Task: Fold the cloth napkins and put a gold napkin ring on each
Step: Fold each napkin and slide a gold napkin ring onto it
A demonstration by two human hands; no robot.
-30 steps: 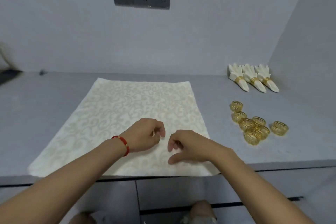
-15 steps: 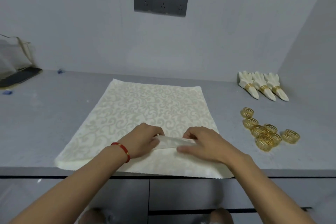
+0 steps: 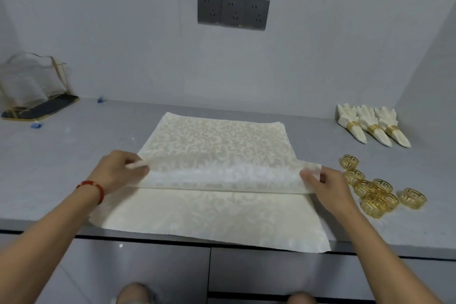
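First pleat raised across the napkin

The cream damask cloth napkin point(image 3: 217, 155) lies at the counter's centre; half a second ago only a short pinch sat mid-cloth, now the left hand point(image 3: 118, 173) at 9 o'clock and right hand point(image 3: 325, 185) at 3 o'clock each pinch one end of a full-width fold. Loose gold openwork napkin rings point(image 3: 370, 187) wait at 3 o'clock; ringing is some folds off.

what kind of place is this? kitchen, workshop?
Probably a plain indoor counter used as a prep station, not clearly a kitchen. A grey countertop over cabinet fronts, a triple wall socket, and finished napkins lined up beside loose gold rings.
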